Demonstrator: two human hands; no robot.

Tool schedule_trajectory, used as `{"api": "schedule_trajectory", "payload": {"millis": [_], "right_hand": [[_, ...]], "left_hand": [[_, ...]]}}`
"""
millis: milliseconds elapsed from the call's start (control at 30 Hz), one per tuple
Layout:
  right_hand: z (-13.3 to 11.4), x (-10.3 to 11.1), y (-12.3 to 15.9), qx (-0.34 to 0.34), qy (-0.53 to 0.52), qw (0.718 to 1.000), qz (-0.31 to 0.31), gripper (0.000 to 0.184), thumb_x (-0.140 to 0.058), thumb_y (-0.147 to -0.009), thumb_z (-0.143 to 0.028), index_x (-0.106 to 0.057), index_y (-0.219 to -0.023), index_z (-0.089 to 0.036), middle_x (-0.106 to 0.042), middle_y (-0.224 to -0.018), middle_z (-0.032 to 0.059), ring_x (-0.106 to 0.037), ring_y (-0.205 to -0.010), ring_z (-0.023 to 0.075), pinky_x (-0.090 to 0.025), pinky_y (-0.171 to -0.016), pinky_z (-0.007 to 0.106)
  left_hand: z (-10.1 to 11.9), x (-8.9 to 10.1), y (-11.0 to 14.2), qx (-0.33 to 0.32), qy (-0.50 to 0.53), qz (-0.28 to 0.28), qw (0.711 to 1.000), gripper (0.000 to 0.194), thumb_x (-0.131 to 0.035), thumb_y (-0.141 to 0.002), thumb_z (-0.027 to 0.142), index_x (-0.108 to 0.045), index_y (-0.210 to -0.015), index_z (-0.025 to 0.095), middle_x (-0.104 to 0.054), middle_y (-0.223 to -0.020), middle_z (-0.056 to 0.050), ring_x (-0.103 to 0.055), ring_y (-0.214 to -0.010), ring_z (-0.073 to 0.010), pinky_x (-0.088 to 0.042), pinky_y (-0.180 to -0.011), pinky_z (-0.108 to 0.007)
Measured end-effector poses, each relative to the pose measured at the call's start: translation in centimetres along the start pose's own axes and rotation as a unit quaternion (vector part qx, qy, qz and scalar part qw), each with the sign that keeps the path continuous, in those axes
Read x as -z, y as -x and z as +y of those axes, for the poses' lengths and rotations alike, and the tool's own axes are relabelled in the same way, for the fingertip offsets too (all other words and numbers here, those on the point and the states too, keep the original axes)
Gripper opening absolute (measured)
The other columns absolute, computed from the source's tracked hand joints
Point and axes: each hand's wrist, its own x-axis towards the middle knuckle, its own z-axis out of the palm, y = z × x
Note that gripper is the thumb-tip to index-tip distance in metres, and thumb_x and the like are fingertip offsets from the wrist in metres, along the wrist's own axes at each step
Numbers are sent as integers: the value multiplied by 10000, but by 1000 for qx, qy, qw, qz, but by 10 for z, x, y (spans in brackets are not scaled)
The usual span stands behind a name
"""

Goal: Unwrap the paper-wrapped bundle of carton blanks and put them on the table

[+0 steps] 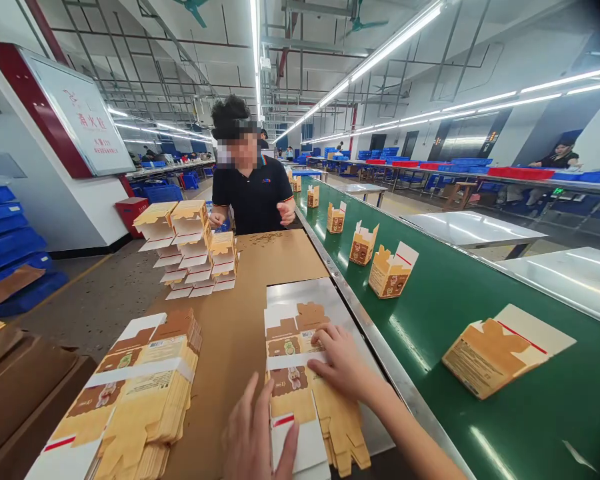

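A flat, unfolded brown-and-white carton (294,373) lies on top of a small pile in front of me. My right hand (343,363) rests palm down on its right half, fingers spread over the printed panel. My left hand (255,433) lies on the carton's near left edge by a white flap, fingers apart. Neither hand is closed around anything. A thick stack of flat cartons (135,393) sits to my left on the brown cardboard-covered table (230,320).
A green conveyor belt (445,313) runs along the right, carrying several folded-up cartons, the nearest (500,350) lying on its side. A pile of erected cartons (190,247) stands further up the table. A person in a black shirt (254,193) stands at the table's far end.
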Motion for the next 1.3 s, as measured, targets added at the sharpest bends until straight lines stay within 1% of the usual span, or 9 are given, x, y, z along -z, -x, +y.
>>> {"api": "schedule_trajectory", "payload": {"millis": [100, 267, 433, 600, 733, 833, 1000, 1167, 1300], "right_hand": [[-11, 3, 13, -11, 41, 998, -42, 109, -579, -800, -166, -532, -898, -179, -604, -1030, 99, -508, -939, 276, -421, -822, 413], [-9, 5, 4, -26, 70, 992, -97, 179, -638, -786, -207, -515, -912, -176, -630, -973, 105, -537, -909, 276, -390, -827, 406], [-4, 3, -5, 6, 12, 994, -111, 274, -636, -810, -248, -456, -608, -205, -569, -773, 32, -516, -858, 241, -342, -823, 405], [11, -8, 7, 46, -181, 982, -35, 417, -536, -868, -422, -424, -529, -207, -503, -682, -10, -493, -780, 200, -353, -781, 374], [42, -9, 12, -18, -389, 909, 151, 507, -387, -843, -675, -355, -584, -240, -390, -614, -39, -443, -619, 166, -398, -628, 318], [60, -3, 10, -63, -501, 826, 250, 476, -544, -785, -636, -356, -607, -237, -362, -619, -65, -415, -563, 129, -405, -597, 287], [66, 23, 7, -72, -591, 736, 322, 439, -771, -648, -483, -436, -586, -206, -397, -605, -82, -382, -520, 74, -385, -550, 240], [63, 86, 3, -35, -598, 694, 400, 324, -688, -753, -322, -467, -552, -195, -388, -577, -73, -358, -488, 66, -343, -520, 255], [54, 130, -3, 18, -560, 694, 451, 342, -520, -864, -214, -459, -529, -193, -393, -547, -67, -361, -478, 64, -340, -557, 274]], "left_hand": [[6, 12, -44, -55, 23, -80, 995, 442, -337, -931, 347, -474, -1324, 197, -509, -1408, -92, -418, -1307, -270, -347, -1051, -493], [12, 11, -99, -93, 33, -156, 983, 199, -549, -855, 308, -598, -979, 160, -636, -974, -54, -560, -965, -224, -412, -890, -459], [10, 8, -100, -151, 84, -190, 966, 263, -501, -900, 364, -586, -749, 167, -603, -838, -15, -555, -905, -182, -417, -876, -422], [7, -1, -96, -114, 186, -126, 968, 283, -491, -909, 384, -585, -752, 169, -598, -771, 1, -579, -842, -163, -436, -884, -416], [-8, 0, -100, -27, 258, -42, 965, 325, -432, -930, 434, -582, -956, 146, -622, -899, -33, -607, -816, -151, -510, -764, -360], [-10, 7, -90, -25, 260, -46, 964, 298, -455, -924, 392, -561, -1072, 156, -621, -1129, -86, -597, -1036, -203, -484, -904, -443], [8, 13, -62, -144, 196, -141, 960, 245, -514, -888, 393, -590, -1047, 222, -535, -1390, -58, -370, -1369, -254, -51, -1148, -599], [13, 8, -62, -155, 162, -166, 960, 356, -560, -851, 403, -550, -1150, 210, -480, -1431, -87, -390, -1349, -253, -24, -1158, -585], [11, -8, -63, -128, 138, -199, 962, 545, -600, -831, 322, -445, -1343, 218, -472, -1409, -117, -391, -1334, -305, -105, -1131, -643]]}}
